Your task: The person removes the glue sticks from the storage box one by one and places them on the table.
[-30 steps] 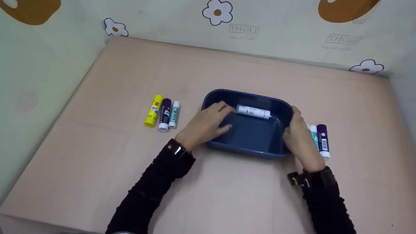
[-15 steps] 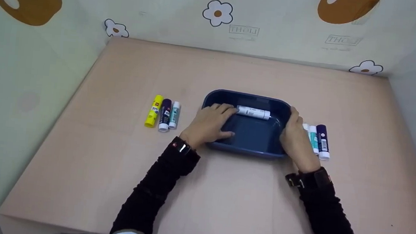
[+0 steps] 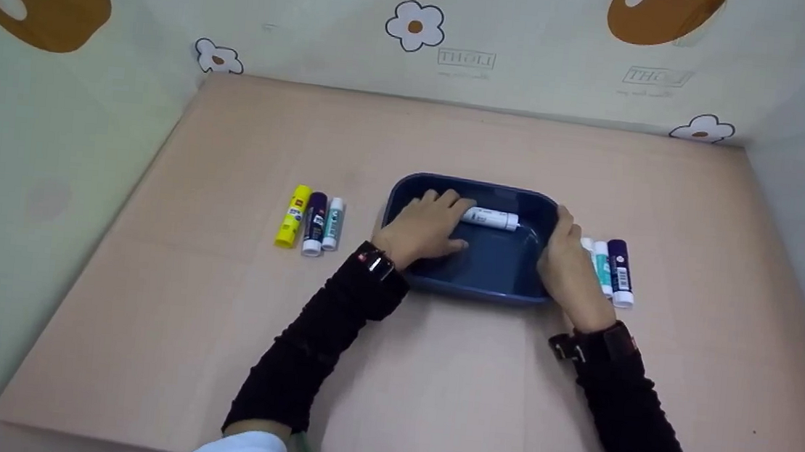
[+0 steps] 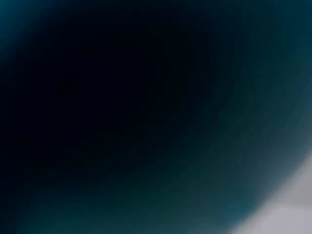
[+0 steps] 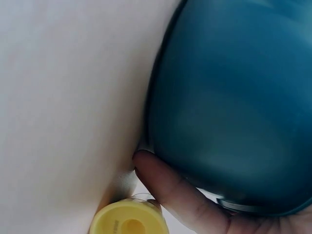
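Observation:
A dark blue plastic basin (image 3: pixel 494 263) stands on the table, with a white glue stick (image 3: pixel 492 218) lying inside along its back. My left hand (image 3: pixel 422 231) reaches over the basin's left side, fingers at the glue stick's left end and thumb held apart; whether they touch it cannot be told. My right hand (image 3: pixel 570 270) grips the basin's right side. In the right wrist view a finger (image 5: pixel 180 195) lies against the basin's outer wall (image 5: pixel 229 112), beside a yellow glue stick's end (image 5: pixel 127 222). The left wrist view is dark and blurred.
Left of the basin lie a yellow glue stick (image 3: pixel 292 216), a purple one (image 3: pixel 314 224) and a small teal one (image 3: pixel 333 224). To its right, partly behind my right hand, are a teal-and-white stick (image 3: pixel 602 265) and a purple one (image 3: pixel 620 270). Walls border the table (image 3: pixel 184 309).
My left hand has moved right and further into the basin, up to the white glue stick's end and covering part of it. The right hand has stayed on the basin's right side.

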`<state>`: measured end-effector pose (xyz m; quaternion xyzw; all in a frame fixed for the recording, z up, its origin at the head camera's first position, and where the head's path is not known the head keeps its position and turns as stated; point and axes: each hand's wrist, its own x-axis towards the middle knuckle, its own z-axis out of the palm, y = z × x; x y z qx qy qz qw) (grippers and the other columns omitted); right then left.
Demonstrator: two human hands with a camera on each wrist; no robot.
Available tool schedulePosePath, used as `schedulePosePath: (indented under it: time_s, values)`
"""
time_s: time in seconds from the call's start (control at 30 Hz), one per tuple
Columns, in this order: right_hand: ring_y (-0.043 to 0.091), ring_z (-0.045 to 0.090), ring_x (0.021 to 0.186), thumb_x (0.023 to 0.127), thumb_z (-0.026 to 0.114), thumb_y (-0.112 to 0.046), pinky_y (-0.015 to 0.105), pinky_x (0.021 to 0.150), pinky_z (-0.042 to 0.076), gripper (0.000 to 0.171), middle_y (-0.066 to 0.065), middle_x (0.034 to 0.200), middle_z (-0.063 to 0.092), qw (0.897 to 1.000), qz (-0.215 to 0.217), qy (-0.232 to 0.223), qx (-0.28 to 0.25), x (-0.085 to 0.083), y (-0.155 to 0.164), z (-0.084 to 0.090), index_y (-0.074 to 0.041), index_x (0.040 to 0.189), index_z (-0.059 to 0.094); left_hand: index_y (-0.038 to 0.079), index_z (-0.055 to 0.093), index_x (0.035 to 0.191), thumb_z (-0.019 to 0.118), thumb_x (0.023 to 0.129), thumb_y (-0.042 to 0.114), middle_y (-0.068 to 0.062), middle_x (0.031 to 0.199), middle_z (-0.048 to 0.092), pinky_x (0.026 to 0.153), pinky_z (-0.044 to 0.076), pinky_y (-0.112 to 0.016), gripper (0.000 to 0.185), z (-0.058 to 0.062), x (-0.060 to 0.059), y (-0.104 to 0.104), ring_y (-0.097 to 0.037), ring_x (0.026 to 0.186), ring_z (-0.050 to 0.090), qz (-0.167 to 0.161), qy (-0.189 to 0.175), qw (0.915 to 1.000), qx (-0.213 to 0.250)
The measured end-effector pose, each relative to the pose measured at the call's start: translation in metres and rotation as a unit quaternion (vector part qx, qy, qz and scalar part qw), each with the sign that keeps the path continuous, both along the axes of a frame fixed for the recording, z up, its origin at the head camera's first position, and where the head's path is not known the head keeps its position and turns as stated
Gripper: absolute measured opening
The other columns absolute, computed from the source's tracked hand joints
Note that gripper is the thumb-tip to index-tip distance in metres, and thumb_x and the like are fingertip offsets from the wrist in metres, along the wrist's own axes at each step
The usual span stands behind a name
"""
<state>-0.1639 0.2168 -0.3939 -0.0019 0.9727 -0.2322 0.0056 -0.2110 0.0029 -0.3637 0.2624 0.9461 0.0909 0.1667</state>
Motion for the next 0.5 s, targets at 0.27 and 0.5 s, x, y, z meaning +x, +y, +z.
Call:
schedulePosePath:
  time_s: [0.27,0.5]
  values:
    - [0.05,0.057,0.082,0.091,0.032,0.001,0.056,0.068,0.047,0.053,0.04,0.116,0.041,1.0,-0.005,-0.012,0.0,-0.001,0.001,0.002,0.011,0.139,0.014,0.021,0.025,0.147,0.06,0.088,0.039,-0.006,0.149,0.03,0.106,0.033,-0.046,0.07,0.001,0.0,0.014,-0.031,0.134,0.031,-0.012,-0.024,0.9978,-0.06]
    - [0.049,0.056,0.085,0.091,0.032,0.0,0.055,0.07,0.046,0.054,0.04,0.117,0.041,1.0,-0.005,-0.016,-0.003,-0.001,0.0,0.001,0.01,0.14,0.013,0.018,0.025,0.147,0.06,0.089,0.036,-0.008,0.145,0.031,0.101,0.039,-0.044,0.07,-0.006,-0.001,0.013,-0.029,0.128,0.035,-0.01,-0.004,0.9977,-0.067]
